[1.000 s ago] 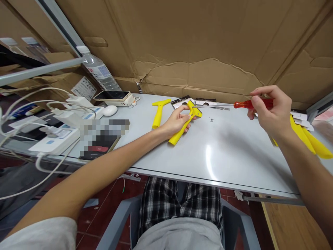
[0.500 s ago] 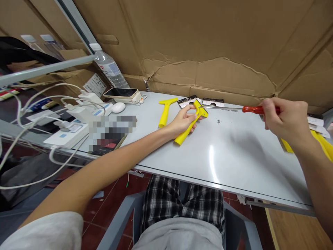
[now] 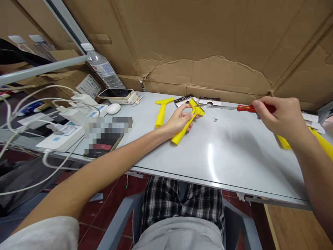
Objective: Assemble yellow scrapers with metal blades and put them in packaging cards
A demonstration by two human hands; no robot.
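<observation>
My left hand (image 3: 182, 119) is closed around the neck of a yellow scraper (image 3: 180, 135), whose wide head points up and away from me. In my right hand (image 3: 279, 114) is a screwdriver (image 3: 244, 108) with a red handle, held level. Its long metal shaft reaches left to the scraper's head, where the tip meets the face; the exact contact is too small to make out. A second yellow scraper (image 3: 160, 114) lies on the table just left of my left hand. Small dark bits, probably screws (image 3: 215, 120), lie right of the held scraper.
Behind the scraper are black-and-white cards (image 3: 209, 101). More yellow scrapers (image 3: 321, 140) lie at the right, partly behind my right arm. To the left are a power strip (image 3: 63, 137) with cables, a phone (image 3: 117, 93), a white mouse (image 3: 113, 108) and a water bottle (image 3: 105, 67). Cardboard (image 3: 221, 38) walls the back.
The whole view has shifted slightly, so everything sits a little further left. Both hands keep their grips, and the screwdriver stays against the scraper's head.
</observation>
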